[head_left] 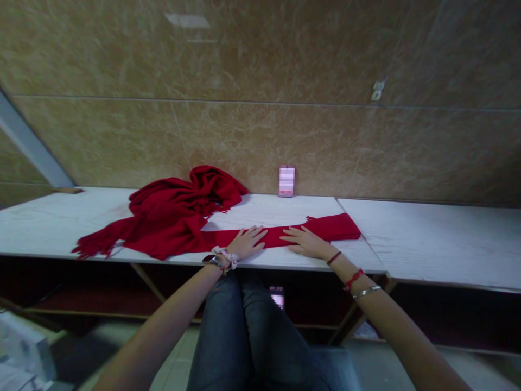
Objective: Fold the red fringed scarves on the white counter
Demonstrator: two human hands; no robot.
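A red fringed scarf (163, 214) lies on the white counter. Its left part is a loose, crumpled heap with fringe hanging toward the front edge. From the heap a narrow folded strip runs right and ends in a thicker folded section. My left hand (247, 243) rests flat on the strip, fingers spread. Farther right, my right hand (305, 241) lies flat where the strip meets the thicker section, fingers stretched out. Neither hand grips the cloth. Bracelets and a scrunchie circle my left wrist; bands and a bangle are on my right forearm.
The white counter (439, 239) runs along a brown marbled wall. A phone-like device (287, 181) with a blurred screen leans upright against the wall. A small wooden block (68, 190) is at the far left, and an outlet (377, 90) is on the wall. Dark shelves lie below.
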